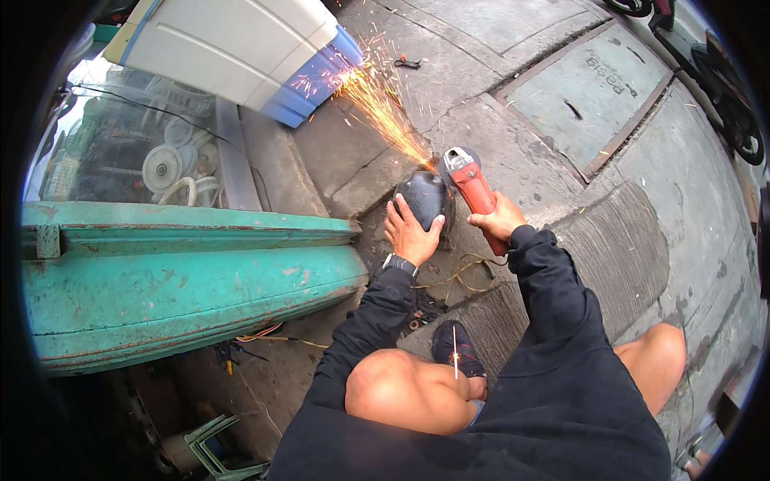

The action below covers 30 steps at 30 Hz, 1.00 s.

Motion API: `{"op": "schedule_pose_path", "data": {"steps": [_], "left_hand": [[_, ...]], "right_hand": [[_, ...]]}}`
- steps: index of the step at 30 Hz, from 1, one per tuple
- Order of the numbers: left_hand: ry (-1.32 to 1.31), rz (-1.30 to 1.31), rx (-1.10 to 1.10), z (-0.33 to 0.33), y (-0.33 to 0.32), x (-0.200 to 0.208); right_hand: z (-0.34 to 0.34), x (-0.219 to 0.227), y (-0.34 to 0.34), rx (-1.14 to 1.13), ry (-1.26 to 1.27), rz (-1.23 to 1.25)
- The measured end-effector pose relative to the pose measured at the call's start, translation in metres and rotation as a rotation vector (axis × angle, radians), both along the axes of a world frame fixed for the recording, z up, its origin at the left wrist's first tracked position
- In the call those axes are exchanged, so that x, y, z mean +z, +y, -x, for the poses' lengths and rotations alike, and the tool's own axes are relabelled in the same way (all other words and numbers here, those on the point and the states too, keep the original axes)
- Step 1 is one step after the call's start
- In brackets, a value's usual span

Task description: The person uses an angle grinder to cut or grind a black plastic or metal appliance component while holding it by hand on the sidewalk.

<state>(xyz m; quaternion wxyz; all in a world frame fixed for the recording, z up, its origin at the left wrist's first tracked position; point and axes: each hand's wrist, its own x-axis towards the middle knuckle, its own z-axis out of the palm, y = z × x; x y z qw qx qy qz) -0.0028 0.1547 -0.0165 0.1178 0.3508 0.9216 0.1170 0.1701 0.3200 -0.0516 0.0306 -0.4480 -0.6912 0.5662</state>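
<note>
A black, rounded metal piece [425,192] stands on the concrete in front of me; I cannot tell what it is part of. My left hand [411,234] grips its near side with fingers spread and thumb at the right. My right hand [501,218] is wrapped around the body of a red angle grinder [473,188]. The grinder's disc [459,157] meets the far right edge of the black piece. From there, orange sparks [385,120] fly away to the far left. The exact contact spot is partly hidden by the grinder head.
A worn green metal frame [192,272] runs along the left, beside a glass case [120,144]. Beyond stands a white and blue box [233,48], which the sparks reach. A yellowish cord [459,276] lies near my shoe [457,345]. Motorcycle parts [726,96] show at the far right.
</note>
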Motion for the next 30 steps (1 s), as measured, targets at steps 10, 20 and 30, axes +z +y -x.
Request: {"op": "schedule_pose_path", "data": {"steps": [10,20,30], "left_hand": [[0.045,-0.011,-0.024,0.003,-0.004,-0.003],[0.096,0.006,-0.051,0.003,-0.004,-0.003],[0.101,0.051,-0.089,0.004,-0.003,-0.002]], "right_hand": [[0.009,0.012,0.003,0.006,0.019,-0.017],[-0.015,0.004,-0.012,-0.013,0.035,-0.053],[-0.025,-0.001,-0.019,-0.017,0.000,-0.020]]}}
